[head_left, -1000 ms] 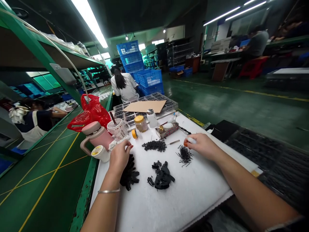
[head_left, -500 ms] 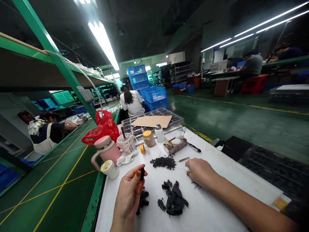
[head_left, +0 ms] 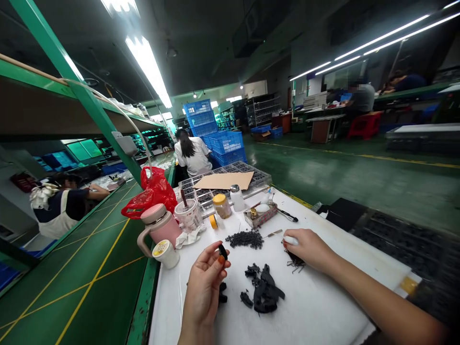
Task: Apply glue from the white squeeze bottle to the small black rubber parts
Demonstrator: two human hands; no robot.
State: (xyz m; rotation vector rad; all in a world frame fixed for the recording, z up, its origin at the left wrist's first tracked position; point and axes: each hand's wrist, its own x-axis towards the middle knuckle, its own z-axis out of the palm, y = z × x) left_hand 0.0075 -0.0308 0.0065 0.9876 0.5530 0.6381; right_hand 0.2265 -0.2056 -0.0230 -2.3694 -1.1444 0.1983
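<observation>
From the left hand (head_left: 208, 277), a tub (head_left: 166, 254) stands at ten o'clock. Its fingertips pinch a black piece (head_left: 224, 252). Beads (head_left: 245, 239) lie at its two o'clock, black parts (head_left: 266, 290) at three. Pins (head_left: 296, 263) lie at the right hand's (head_left: 309, 247) seven o'clock; its fingers curl closed round a white object (head_left: 291, 240).

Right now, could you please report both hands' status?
Left hand: pinching small, elongated black part. Right hand: holding white rounded object, at thin dark pins. Irregular black pieces lying between hands.
</observation>
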